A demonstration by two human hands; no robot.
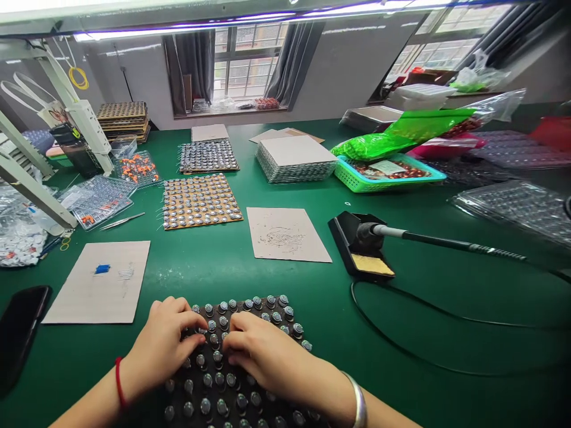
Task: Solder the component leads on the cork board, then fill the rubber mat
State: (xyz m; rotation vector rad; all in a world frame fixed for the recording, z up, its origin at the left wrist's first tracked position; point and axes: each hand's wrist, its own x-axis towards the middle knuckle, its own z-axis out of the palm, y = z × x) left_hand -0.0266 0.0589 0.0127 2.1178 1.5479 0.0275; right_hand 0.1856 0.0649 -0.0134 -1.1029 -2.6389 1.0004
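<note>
A dark board lies in front of me at the table's near edge, set with rows of small round silver-topped components. My left hand is at the board's upper left, thumb and index finger closing in a pinch at one small round component. Just to the right, my right hand rests over the middle of the board with its fingers curled together among the parts. What lies between those right fingertips is hidden. Part of the board is covered by my right hand and forearm.
A soldering iron sits in its stand at right, its cable looping across the green table. Cardboard sheets, filled boards, tweezers, a phone and a turquoise basket lie around.
</note>
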